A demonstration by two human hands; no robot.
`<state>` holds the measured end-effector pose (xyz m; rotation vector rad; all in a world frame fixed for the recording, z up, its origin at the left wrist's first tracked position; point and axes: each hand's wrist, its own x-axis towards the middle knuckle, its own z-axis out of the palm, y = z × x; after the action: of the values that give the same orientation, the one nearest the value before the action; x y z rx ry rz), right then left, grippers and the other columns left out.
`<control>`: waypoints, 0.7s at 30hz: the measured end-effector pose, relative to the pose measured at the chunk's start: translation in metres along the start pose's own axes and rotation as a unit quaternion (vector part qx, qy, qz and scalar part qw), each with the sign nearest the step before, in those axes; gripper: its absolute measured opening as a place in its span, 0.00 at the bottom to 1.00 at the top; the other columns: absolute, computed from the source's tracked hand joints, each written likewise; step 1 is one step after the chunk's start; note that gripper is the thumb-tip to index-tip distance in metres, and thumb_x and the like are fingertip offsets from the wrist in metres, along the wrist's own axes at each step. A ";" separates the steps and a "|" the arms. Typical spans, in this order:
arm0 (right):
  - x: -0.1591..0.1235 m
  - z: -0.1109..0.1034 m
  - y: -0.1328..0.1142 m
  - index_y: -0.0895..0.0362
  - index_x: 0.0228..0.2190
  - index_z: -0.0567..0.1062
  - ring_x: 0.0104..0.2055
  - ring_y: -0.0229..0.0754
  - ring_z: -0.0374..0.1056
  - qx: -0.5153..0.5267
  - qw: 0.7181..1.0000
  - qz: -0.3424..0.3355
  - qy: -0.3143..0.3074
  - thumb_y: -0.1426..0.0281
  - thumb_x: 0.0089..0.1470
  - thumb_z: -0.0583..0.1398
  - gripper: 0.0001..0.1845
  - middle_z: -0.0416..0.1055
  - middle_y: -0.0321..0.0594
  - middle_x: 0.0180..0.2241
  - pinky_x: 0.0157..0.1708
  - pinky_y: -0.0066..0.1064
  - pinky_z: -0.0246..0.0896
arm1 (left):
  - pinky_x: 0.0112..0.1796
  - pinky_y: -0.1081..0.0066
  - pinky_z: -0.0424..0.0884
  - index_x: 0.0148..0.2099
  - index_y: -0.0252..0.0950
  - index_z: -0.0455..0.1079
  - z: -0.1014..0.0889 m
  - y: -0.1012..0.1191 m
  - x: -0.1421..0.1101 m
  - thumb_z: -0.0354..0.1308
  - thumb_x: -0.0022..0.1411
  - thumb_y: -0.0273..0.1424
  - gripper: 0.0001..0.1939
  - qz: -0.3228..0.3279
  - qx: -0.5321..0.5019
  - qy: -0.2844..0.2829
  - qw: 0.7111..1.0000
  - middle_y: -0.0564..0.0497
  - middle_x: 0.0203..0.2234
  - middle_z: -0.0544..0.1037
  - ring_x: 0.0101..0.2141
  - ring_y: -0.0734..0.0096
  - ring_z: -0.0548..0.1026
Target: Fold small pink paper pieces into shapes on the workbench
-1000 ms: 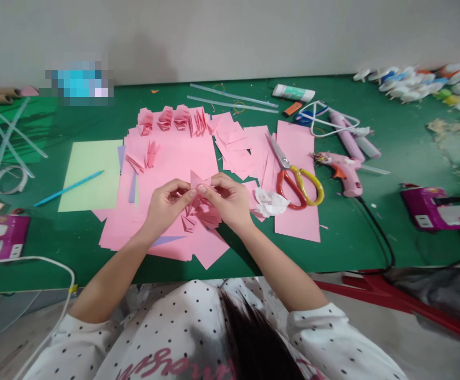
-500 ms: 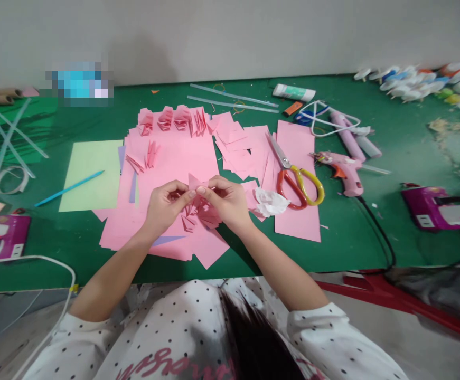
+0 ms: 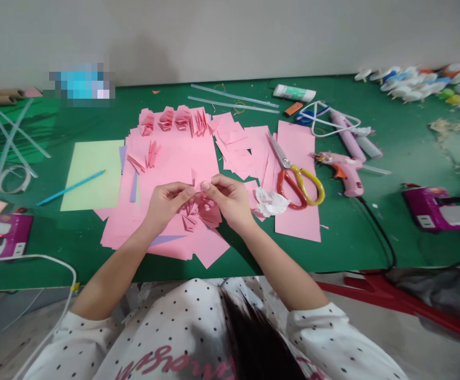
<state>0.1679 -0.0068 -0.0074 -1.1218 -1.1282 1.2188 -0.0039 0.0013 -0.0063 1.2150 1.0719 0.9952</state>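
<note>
A small pink paper piece, pinched from both sides
Bare left hand and bare right hand grasp it between thumbs and fingers, over pointed folded pink paper pieces

The bare left forearm and right forearm reach forward from either side of the body and slant inward, bringing the left hand and right hand close together in front of the torso. Each hand is closed in a pinch, the thumb set against a bent forefinger, and the two thumb tips sit just beside each other, slightly apart. Both wrists look nearly straight, following the line of the forearms.
</note>
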 end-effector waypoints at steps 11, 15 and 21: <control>-0.002 0.001 0.002 0.56 0.23 0.74 0.25 0.34 0.61 -0.023 1.000 -0.005 0.003 0.50 0.50 0.69 0.22 0.67 0.33 0.24 0.27 0.30 0.60 | 0.28 0.73 0.70 0.32 0.34 0.80 0.001 0.003 -0.001 0.70 0.56 0.43 0.15 0.013 0.038 0.015 0.999 0.50 0.24 0.79 0.24 0.75 0.72; -0.002 0.002 0.003 0.56 0.24 0.72 0.25 0.33 0.60 -0.035 0.999 0.011 -0.002 0.49 0.50 0.68 0.23 0.65 0.32 0.24 0.26 0.28 0.58 | 0.28 0.74 0.68 0.32 0.33 0.80 0.001 0.001 -0.002 0.70 0.57 0.42 0.15 0.028 0.077 0.012 0.997 0.50 0.25 0.80 0.24 0.75 0.72; -0.002 0.002 0.005 0.56 0.27 0.73 0.26 0.34 0.62 -0.026 0.999 0.024 -0.017 0.47 0.51 0.66 0.24 0.66 0.33 0.26 0.26 0.28 0.59 | 0.28 0.73 0.68 0.32 0.34 0.79 0.002 -0.002 -0.002 0.69 0.58 0.42 0.15 0.033 0.070 0.002 0.997 0.50 0.25 0.80 0.25 0.74 0.73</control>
<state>0.1657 -0.0090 -0.0125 -1.1770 -1.1709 1.2569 -0.0024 -0.0008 -0.0081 1.3712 1.1256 0.9862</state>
